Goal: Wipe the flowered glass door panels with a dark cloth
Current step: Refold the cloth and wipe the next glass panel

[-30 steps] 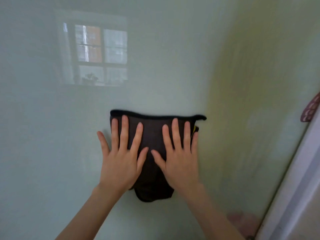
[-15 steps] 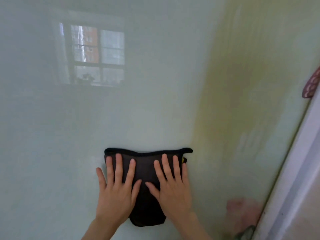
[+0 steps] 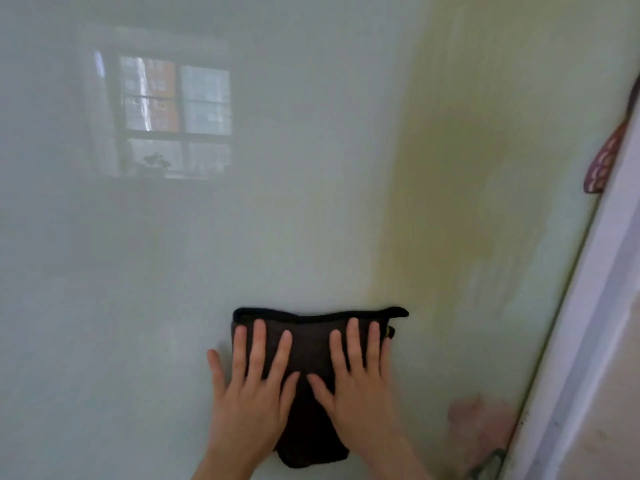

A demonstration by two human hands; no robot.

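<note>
One cloth (image 3: 311,341), lower — two hands (image 3: 249,407) (image 3: 360,403) (flat)

From where I stand, only the person's two hands and a short stretch of each arm show. The left hand (image 3: 249,403) and the right hand (image 3: 356,400) are bare and slim, with long, narrow fingers (image 3: 258,348) that end in rounded tips. The nails are too blurred to make out. The wrists are slender. The left forearm (image 3: 221,462) and the right forearm (image 3: 403,459) are uncovered as far as they can be seen, thin and even in shape.
</note>
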